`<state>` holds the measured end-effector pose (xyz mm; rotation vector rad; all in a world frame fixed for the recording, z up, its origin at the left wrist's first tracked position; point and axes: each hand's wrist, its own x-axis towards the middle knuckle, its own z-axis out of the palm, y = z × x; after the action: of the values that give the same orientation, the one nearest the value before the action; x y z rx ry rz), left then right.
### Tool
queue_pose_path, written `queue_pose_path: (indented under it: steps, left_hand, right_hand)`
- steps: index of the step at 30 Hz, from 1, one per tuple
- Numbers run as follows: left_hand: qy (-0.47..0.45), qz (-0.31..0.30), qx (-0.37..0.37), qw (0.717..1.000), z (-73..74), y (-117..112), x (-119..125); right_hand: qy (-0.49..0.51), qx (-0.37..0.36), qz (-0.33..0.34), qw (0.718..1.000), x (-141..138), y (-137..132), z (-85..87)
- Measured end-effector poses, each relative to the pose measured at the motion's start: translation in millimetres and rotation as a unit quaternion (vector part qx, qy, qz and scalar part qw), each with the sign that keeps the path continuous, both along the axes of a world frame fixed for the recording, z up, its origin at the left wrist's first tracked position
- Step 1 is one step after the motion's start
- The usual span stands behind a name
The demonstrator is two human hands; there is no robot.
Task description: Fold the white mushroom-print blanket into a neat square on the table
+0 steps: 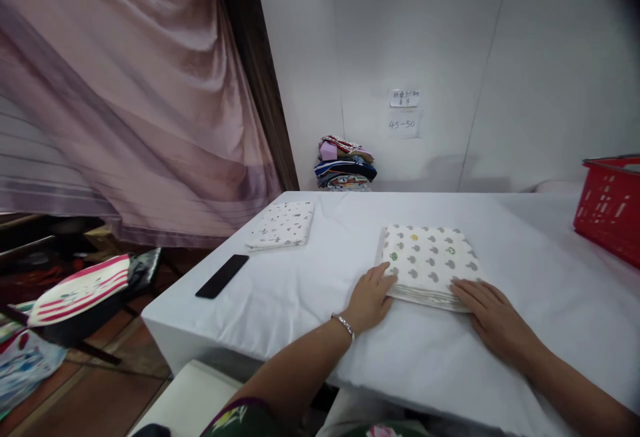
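A folded white cloth [425, 260] with grey, green and yellow tree-like prints lies flat on the white-covered table in front of me. Its stacked layers show along the near edge. My left hand [371, 296], with a silver bracelet at the wrist, rests at the cloth's near left corner, fingers stretched out and touching it. At the near right corner lies my right hand [493, 317], its fingers extended over the edge of the cloth. Neither hand grips anything.
A second folded cloth [283, 225] with small dark prints and a black phone-like slab [223, 276] lie at the table's left. A red plastic basket [607, 207] stands at the right. Behind the table's far edge rises a pile of folded fabrics [345, 165], near a wall.
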<state>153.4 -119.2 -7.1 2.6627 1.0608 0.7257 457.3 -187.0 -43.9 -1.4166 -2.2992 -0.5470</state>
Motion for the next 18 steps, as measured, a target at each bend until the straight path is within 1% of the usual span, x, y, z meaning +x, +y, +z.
queue_pose_path:
  steps: [2, 5, 13, 15, 18]
  left_hand:
    - [0.012, -0.021, 0.022, 0.999, 0.3, -0.3, 1.1]
    - [0.022, -0.032, 0.024, 0.999, -0.9, 1.7, 2.9]
    - [0.019, -0.023, 0.03, 0.999, -4.2, 4.3, 5.6]
    - [0.02, -0.023, 0.03, 0.999, -3.9, 4.3, 6.0]
    - [0.023, -0.027, 0.031, 0.999, -3.4, 5.7, 7.0]
  right_hand:
    - [0.001, 0.003, -0.023, 1.0, 0.1, -1.9, 0.5]
    - [0.003, 0.005, -0.032, 0.999, -0.9, -4.4, 1.0]
    - [0.006, 0.012, -0.079, 0.997, -3.2, -3.9, -2.5]
    - [0.011, 0.002, -0.074, 0.997, -2.2, -1.5, -2.8]
    - [0.011, -0.021, -0.048, 0.999, -0.2, 2.4, -2.5]
